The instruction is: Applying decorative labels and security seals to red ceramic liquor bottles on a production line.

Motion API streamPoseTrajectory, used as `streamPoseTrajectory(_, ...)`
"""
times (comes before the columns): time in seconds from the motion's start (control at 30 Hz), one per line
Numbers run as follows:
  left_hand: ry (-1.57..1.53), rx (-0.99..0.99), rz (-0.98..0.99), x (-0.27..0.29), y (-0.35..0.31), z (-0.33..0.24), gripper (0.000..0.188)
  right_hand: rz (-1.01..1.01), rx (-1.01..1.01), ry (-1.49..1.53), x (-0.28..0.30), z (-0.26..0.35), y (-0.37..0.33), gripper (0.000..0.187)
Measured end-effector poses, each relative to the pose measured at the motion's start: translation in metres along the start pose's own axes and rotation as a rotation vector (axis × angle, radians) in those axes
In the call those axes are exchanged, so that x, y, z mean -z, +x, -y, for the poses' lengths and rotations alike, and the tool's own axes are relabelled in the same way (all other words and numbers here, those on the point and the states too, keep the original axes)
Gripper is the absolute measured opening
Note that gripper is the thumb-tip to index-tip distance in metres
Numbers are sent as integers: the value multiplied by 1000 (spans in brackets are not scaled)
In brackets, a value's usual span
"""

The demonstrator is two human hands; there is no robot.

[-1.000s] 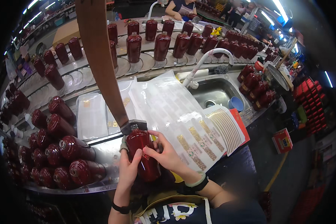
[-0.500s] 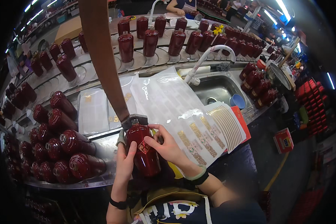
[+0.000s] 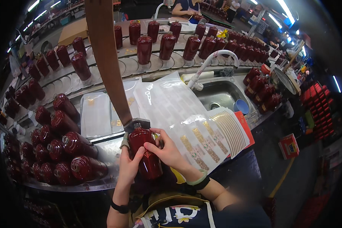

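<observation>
A glossy dark-red bottle (image 3: 150, 168) lies tilted in front of me, its neck pointing away against the dark block (image 3: 137, 124) at the foot of a brown post. My left hand (image 3: 128, 164) is closed round its left side. On the opposite side, my right hand (image 3: 168, 152) grips the bottle with curled fingers. Both thumbs press close together on its front, over a small gold-and-red label (image 3: 147, 152) that they partly cover. To the right of the bottle lies a clear sheet (image 3: 198, 142) with rows of gold stickers.
Several red bottles (image 3: 76, 144) lie stacked at left. Beyond the sheets, upright bottles (image 3: 144, 50) stand on a curved conveyor (image 3: 130, 64). A sink (image 3: 226, 93) with a white tap (image 3: 207, 66) and blue cup (image 3: 241, 106) is at right. Another person (image 3: 186, 10) sits across.
My left thumb has moved in towards the right thumb, and the two now cover much of the label. Along the conveyor the upright bottles have shifted to the right.
</observation>
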State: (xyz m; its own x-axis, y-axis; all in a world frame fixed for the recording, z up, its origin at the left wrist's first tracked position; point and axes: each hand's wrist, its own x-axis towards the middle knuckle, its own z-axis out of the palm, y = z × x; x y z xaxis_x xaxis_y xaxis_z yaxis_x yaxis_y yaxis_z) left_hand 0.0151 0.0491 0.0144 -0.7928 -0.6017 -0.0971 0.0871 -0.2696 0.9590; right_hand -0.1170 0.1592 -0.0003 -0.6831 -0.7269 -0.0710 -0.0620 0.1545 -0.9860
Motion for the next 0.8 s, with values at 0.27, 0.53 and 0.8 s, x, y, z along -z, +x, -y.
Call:
streamPoseTrajectory(0.27,-67,45,-20,-2,-1,-1,53,44,-9,90,12,5,0,52)
streamPoseTrajectory(0.53,-72,-29,-49,-9,-11,-1,49,44,33,95,15,7,-11,51)
streamPoseTrajectory(0.8,-111,27,-39,-10,-20,2,56,44,11,165,18,11,-20,50)
